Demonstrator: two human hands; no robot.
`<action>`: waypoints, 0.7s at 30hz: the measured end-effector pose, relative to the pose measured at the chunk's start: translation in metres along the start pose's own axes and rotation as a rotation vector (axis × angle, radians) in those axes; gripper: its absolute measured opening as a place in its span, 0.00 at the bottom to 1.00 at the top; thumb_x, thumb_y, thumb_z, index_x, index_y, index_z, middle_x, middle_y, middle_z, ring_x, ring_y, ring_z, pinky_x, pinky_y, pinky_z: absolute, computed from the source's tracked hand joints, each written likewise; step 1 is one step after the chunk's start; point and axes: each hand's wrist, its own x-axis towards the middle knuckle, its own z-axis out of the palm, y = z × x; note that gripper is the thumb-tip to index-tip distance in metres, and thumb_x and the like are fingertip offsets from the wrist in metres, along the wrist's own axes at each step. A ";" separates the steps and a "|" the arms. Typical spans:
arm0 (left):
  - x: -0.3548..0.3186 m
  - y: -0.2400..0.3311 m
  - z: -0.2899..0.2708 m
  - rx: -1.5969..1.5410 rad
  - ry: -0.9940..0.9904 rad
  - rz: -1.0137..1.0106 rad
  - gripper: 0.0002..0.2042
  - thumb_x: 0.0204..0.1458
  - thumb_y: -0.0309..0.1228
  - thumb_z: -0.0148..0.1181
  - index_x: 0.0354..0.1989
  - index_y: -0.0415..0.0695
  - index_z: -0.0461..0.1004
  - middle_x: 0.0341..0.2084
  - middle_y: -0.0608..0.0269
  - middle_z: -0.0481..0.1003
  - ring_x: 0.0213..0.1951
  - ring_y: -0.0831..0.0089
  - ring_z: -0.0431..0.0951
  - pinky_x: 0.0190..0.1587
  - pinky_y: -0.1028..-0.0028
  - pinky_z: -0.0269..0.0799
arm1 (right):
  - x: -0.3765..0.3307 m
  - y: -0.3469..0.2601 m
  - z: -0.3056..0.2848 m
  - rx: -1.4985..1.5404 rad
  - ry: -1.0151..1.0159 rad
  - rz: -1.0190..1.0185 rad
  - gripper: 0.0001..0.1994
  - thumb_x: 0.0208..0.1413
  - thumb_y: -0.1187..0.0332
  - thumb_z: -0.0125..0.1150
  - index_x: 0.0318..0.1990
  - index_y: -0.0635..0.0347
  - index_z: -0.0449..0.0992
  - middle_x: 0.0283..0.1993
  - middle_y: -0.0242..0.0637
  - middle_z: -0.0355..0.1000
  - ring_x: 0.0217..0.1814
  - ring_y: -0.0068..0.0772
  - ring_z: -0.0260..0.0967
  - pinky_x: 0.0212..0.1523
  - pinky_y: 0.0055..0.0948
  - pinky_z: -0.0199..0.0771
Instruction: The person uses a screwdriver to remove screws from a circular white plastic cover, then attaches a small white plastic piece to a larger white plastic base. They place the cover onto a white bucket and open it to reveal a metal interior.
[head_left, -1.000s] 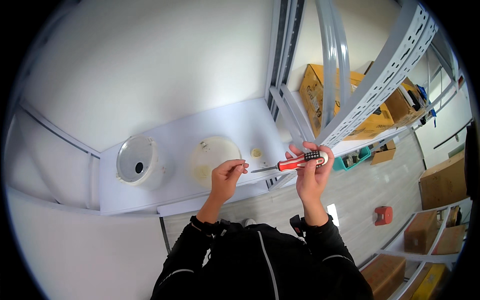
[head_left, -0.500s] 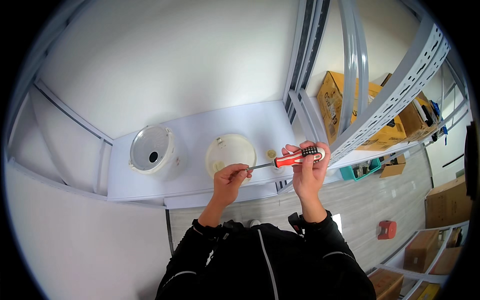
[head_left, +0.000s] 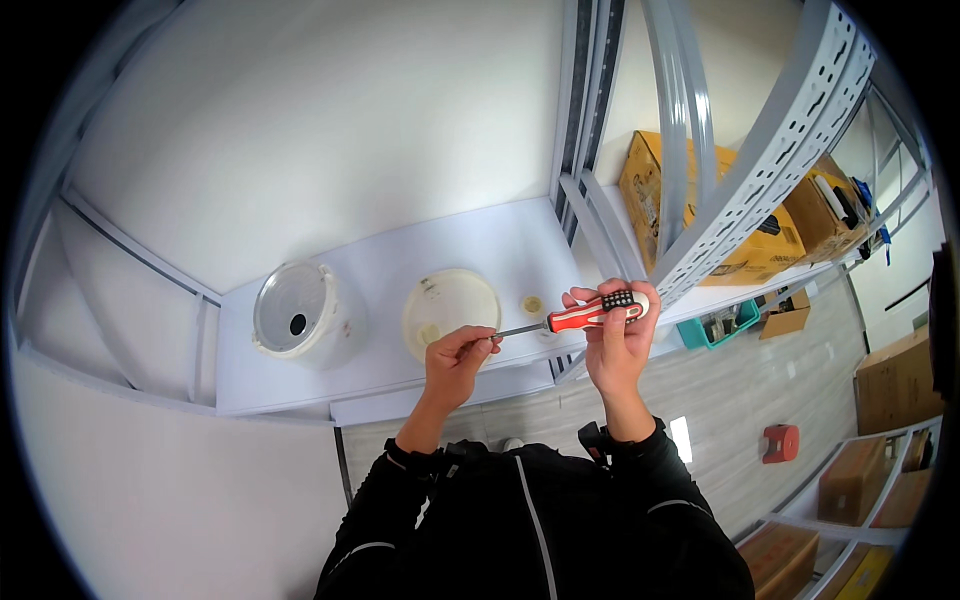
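Person's black sleeves come up from the lower edge, both hands raised side by side over the front edge of a white shelf (head_left: pixel 330 300). Right hand (head_left: pixel 615 340) is closed round the red-and-white handle of a screwdriver (head_left: pixel 580 315), black end of the handle sticking out past the fingers on the far side; tool lies roughly level, shaft pointing toward the other hand. Left hand (head_left: pixel 455 360) is curled w/ fingertips pinched on the tip of the metal shaft, so the screwdriver spans the gap btwn both hands. Just beyond the left hand, on the shelf, sits a round cream lid (head_left: pixel 450 308); a small round yellowish cap (head_left: pixel 533 305) lies beyond the shaft, btwn the hands. Further off to the left of the left hand stands a clear plastic bucket (head_left: pixel 295 315) w/ a dark hole in its base. Beyond the right hand, grey perforated shelf uprights (head_left: pixel 770 170), and behind them yellow cardboard boxes (head_left: pixel 740 235). Below and right of the right hand, on the floor, a teal crate (head_left: pixel 715 325), a small red stool (head_left: pixel 780 442)
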 end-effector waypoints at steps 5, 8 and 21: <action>0.000 0.000 0.007 0.034 -0.003 0.000 0.09 0.66 0.19 0.61 0.51 0.35 0.82 0.42 0.57 0.85 0.43 0.74 0.84 0.49 0.74 0.81 | -0.004 -0.003 -0.007 -0.024 0.024 -0.006 0.19 0.76 0.66 0.53 0.67 0.52 0.55 0.60 0.43 0.66 0.61 0.53 0.78 0.61 0.62 0.83; 0.001 0.004 0.012 0.062 -0.017 0.057 0.08 0.65 0.19 0.62 0.50 0.34 0.83 0.42 0.55 0.84 0.43 0.72 0.85 0.48 0.74 0.80 | -0.004 -0.007 -0.009 -0.115 0.075 0.035 0.19 0.76 0.68 0.54 0.67 0.52 0.55 0.59 0.45 0.69 0.57 0.52 0.80 0.57 0.56 0.86; 0.000 0.010 -0.006 0.514 -0.060 0.123 0.14 0.62 0.19 0.65 0.56 0.36 0.81 0.43 0.55 0.85 0.46 0.69 0.85 0.54 0.69 0.79 | 0.001 -0.008 -0.013 -0.309 0.026 0.376 0.30 0.69 0.72 0.66 0.71 0.53 0.55 0.54 0.44 0.76 0.50 0.35 0.81 0.45 0.33 0.89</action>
